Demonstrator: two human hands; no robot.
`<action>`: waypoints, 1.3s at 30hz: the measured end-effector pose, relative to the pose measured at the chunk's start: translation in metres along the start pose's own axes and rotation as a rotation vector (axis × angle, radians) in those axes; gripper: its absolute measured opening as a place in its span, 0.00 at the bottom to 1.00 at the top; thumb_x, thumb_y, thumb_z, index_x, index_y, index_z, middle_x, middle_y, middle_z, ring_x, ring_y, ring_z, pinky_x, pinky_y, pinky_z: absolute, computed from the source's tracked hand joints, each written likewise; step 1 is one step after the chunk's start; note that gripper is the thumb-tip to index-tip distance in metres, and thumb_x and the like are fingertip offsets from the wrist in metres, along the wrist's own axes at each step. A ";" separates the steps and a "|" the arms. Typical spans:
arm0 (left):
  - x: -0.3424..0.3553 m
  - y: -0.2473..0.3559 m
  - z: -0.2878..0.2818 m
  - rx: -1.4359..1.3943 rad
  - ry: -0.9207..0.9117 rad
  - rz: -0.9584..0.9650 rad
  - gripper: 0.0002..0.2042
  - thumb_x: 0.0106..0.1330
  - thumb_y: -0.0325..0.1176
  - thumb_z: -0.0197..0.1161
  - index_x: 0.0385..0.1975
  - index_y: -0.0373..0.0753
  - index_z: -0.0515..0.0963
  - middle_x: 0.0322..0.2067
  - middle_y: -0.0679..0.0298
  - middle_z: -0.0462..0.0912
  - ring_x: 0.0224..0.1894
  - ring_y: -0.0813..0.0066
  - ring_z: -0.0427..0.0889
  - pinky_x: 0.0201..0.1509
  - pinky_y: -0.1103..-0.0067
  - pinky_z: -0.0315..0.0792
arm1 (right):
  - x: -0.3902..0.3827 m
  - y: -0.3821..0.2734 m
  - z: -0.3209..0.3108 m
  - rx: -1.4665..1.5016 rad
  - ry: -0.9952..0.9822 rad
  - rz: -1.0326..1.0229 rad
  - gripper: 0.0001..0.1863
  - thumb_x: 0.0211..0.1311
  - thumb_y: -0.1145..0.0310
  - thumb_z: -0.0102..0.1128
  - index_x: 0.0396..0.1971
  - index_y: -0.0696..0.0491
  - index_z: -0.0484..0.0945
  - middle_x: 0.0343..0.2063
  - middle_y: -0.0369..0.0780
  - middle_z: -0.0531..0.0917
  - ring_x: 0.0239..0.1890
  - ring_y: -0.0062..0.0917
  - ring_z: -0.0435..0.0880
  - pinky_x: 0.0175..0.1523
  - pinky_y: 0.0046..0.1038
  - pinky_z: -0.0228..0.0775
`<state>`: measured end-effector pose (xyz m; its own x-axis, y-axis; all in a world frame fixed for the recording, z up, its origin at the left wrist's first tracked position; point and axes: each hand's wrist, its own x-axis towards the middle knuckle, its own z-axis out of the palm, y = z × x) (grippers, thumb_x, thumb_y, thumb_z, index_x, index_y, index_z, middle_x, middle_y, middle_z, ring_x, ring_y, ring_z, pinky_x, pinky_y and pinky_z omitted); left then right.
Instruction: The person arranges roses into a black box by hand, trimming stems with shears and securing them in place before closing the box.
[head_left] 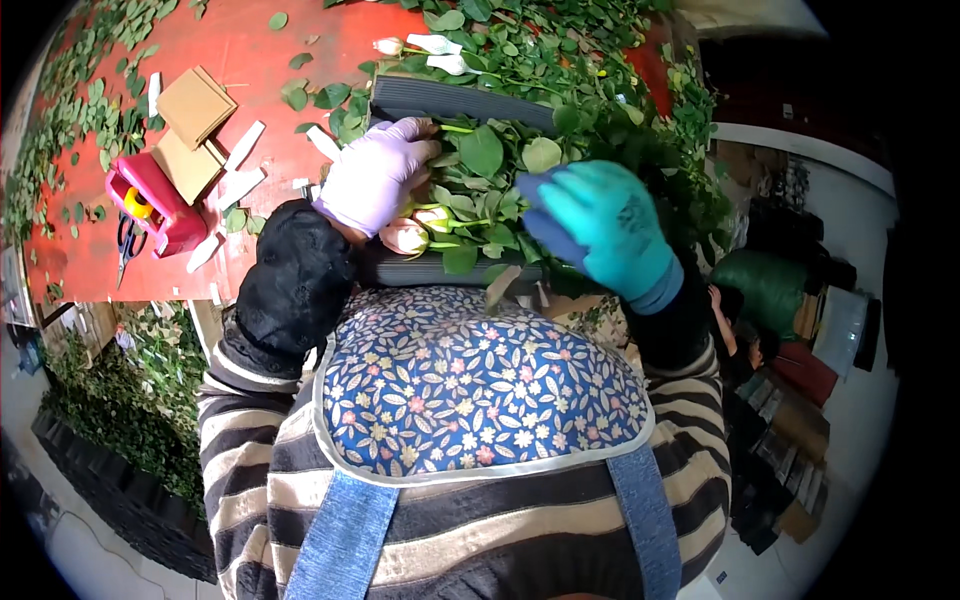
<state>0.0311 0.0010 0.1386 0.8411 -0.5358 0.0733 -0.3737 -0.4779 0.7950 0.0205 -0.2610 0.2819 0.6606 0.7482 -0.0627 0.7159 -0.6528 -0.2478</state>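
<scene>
My left hand (375, 175), in a lavender glove, curls over the left end of the rose stems (455, 225), just above pale pink blooms (405, 236); what its fingers hold is hidden. My right hand (595, 225), in a teal glove with dark blue palm, has its fingers bent together over the leafy right part of the bundle (500, 175); what lies inside them cannot be made out. The bundle lies in a dark ridged channel (450, 272) at the table's near edge, above my floral apron (485, 380).
The red table (90, 270) bears scattered leaves, cardboard pieces (195, 105), white sleeves (242, 145), a pink tape dispenser (165, 205) and scissors (128, 250). More foliage (540, 40) and roses lie behind the channel. At right, below, another person's arm (725, 325) shows near stacked goods.
</scene>
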 end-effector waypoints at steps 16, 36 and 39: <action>-0.029 0.014 -0.009 0.238 -0.019 0.071 0.34 0.51 0.38 0.73 0.62 0.43 0.74 0.64 0.63 0.72 0.52 0.57 0.74 0.59 0.65 0.70 | 0.008 0.014 0.017 0.327 0.041 0.163 0.17 0.58 0.75 0.59 0.49 0.52 0.81 0.36 0.42 0.82 0.38 0.38 0.83 0.42 0.35 0.75; -0.012 0.022 -0.001 0.120 0.136 0.052 0.17 0.56 0.26 0.69 0.48 0.43 0.82 0.56 0.59 0.82 0.48 0.54 0.78 0.56 0.66 0.70 | -0.049 0.017 0.022 -0.006 0.282 0.146 0.21 0.58 0.56 0.67 0.48 0.52 0.83 0.34 0.36 0.83 0.39 0.29 0.83 0.48 0.33 0.75; -0.013 0.020 0.001 0.108 0.174 0.054 0.16 0.59 0.26 0.68 0.48 0.42 0.82 0.56 0.58 0.81 0.51 0.53 0.79 0.56 0.66 0.69 | -0.083 0.013 0.013 0.108 0.201 0.192 0.22 0.60 0.56 0.65 0.52 0.51 0.82 0.38 0.38 0.84 0.45 0.31 0.83 0.55 0.37 0.73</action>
<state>0.0121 -0.0024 0.1527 0.8700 -0.4390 0.2242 -0.4519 -0.5284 0.7188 -0.0278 -0.3300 0.2709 0.8207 0.5668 0.0715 0.5524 -0.7554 -0.3523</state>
